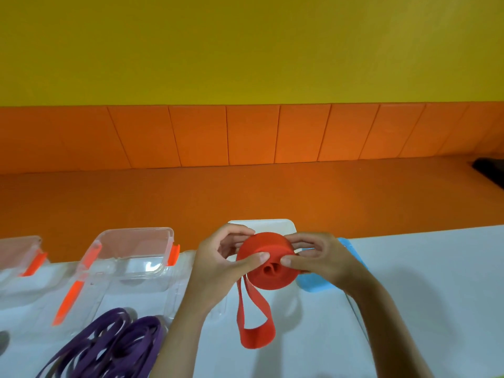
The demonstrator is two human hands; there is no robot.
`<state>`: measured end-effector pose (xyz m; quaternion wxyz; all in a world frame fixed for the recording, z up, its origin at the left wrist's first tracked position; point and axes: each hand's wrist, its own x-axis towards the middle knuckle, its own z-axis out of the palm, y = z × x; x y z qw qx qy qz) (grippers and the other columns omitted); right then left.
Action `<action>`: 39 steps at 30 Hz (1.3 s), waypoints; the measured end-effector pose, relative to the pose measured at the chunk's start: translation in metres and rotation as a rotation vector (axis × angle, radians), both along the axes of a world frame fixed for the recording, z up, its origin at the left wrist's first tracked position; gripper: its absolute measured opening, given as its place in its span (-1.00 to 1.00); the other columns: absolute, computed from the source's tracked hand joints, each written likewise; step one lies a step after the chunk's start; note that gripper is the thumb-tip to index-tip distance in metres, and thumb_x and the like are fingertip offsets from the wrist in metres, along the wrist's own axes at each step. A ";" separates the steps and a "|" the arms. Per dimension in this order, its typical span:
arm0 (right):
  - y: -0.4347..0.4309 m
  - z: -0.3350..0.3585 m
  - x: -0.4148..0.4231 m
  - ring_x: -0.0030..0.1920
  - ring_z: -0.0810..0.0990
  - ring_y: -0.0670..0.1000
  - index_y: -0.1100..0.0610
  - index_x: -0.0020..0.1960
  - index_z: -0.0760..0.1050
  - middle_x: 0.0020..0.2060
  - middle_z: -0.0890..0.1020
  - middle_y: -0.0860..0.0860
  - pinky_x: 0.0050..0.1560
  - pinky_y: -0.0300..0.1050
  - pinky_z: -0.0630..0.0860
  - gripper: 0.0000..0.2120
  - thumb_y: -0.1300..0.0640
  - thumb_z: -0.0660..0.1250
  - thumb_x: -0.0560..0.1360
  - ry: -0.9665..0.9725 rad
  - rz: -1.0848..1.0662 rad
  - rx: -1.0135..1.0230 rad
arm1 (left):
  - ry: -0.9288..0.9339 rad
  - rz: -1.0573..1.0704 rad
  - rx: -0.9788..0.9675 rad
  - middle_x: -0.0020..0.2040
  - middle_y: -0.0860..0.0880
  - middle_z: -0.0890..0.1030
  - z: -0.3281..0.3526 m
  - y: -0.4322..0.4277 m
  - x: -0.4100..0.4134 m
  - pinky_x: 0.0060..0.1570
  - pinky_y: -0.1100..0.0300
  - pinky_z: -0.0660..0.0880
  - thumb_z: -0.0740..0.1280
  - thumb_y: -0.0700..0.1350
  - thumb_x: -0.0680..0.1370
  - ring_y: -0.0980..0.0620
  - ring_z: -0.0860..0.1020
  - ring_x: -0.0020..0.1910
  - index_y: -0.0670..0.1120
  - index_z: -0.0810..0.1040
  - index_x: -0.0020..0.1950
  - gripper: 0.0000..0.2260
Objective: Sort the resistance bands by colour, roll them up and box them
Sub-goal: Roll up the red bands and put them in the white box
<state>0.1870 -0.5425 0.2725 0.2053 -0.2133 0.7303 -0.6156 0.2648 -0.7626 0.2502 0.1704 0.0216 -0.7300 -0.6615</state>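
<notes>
Currently: Red Band Roll Held Between Both Hands

Note the position of your left hand [218, 257] and right hand [319, 257]: they meet above the white table [409, 296], with the red band [266, 268] between them.

1. The red band is wound into a thick, round roll. Its near face and hollow centre are turned towards you.
2. Your left hand grips the left side of the roll. The thumb presses on the near face, and the fingers curl round the far side.
3. Your right hand grips the right side in the same way, thumb on the near face just beside the left thumb.
4. A loose loop [256, 323] of the same band hangs from the roll below your hands. Whether it touches the table cannot be told.

Surroundings:
- The purple bands [114, 342] lie in a loose heap below and to the left of your left forearm.
- A clear box [136, 230] with orange latches sits open, left of your left hand. A second clear box [16, 249] sits further left, cut by the frame edge.
- A white tray-like item [261, 223] lies just beyond your hands.
- A blue item [313, 285] lies under your right hand, mostly hidden.
</notes>
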 end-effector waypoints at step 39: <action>-0.016 -0.042 0.017 0.13 0.74 0.17 0.00 0.06 0.66 0.11 0.72 0.09 -0.03 0.03 0.70 -0.71 0.17 0.58 0.38 -0.200 -0.155 -0.402 | -0.001 0.029 0.213 0.02 0.03 0.77 -0.004 -0.001 0.006 0.00 0.35 0.58 0.62 -0.03 0.47 0.11 0.72 0.05 0.04 0.75 -0.04 -0.89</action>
